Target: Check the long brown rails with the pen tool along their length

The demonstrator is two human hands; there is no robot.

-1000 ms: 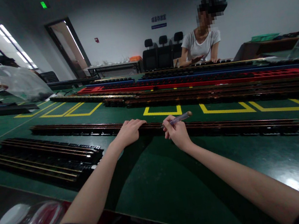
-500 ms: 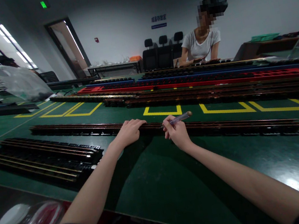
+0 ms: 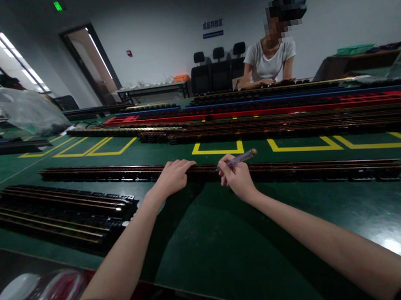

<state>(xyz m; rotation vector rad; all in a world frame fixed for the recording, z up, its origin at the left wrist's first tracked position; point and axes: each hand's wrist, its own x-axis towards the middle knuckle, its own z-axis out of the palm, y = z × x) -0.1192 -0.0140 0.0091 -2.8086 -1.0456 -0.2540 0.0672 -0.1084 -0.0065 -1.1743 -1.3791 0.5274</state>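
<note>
A long black strip with copper-coloured rods (image 3: 303, 167) lies across the green table in front of me. My left hand (image 3: 173, 177) rests over its middle, fingers bent onto the strip and thumb side hidden. Just to the right, my right hand (image 3: 239, 177) grips a pen (image 3: 242, 158) with a see-through, purplish barrel and a brownish rear end. The pen slants down to the left, and its tip is hard to make out close to the rods.
Shorter black strips with brass-coloured rods (image 3: 42, 217) lie at the left. Behind are more stacked strips (image 3: 276, 123), a long red frame (image 3: 353, 98) and yellow tape outlines (image 3: 304, 149). A lidded clear jar (image 3: 51, 295) is below the table edge. A co-worker (image 3: 270, 59) sits opposite.
Both my hands, the pen and the strip stay in practically the same place. Across the table, the co-worker's head and hands have shifted slightly.
</note>
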